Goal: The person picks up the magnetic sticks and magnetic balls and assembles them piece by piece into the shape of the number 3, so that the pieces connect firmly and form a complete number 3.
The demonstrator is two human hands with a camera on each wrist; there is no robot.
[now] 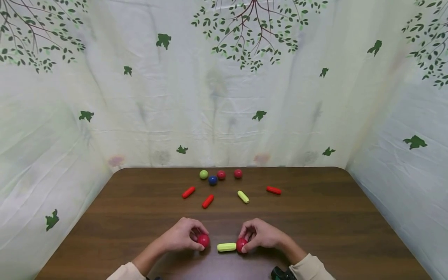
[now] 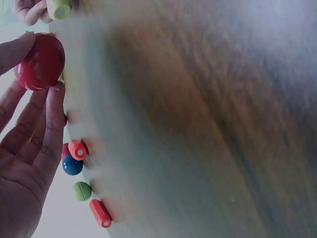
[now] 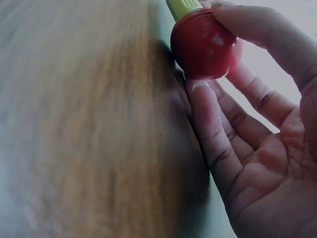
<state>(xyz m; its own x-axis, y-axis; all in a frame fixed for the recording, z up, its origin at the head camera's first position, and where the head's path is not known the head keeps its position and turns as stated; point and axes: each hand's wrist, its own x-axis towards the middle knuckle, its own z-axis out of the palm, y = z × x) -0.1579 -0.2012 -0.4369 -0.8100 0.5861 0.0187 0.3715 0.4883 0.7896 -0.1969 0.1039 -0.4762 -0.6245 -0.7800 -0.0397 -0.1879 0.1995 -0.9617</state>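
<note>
My left hand (image 1: 185,235) pinches a red ball (image 1: 203,240) between thumb and fingers, low over the table. In the left wrist view that red ball (image 2: 41,62) shows glossy and round. To the right, my right hand (image 1: 261,235) grips a second red ball (image 1: 241,245) by thumb and fingertips. Against this ball's left side lies a yellow-green ribbed stick (image 1: 226,247), pointing toward the left hand. The right wrist view shows the stick's end (image 3: 183,7) meeting the red ball (image 3: 203,44); whether they are joined I cannot tell. A gap separates the stick from the left ball.
Farther back on the brown table (image 1: 147,206) are a green ball (image 1: 203,174), a blue ball (image 1: 212,180) and two red balls (image 1: 221,175). Nearer lie red sticks (image 1: 208,201) and another yellow-green stick (image 1: 243,197). A white leaf-patterned cloth (image 1: 217,128) hangs behind.
</note>
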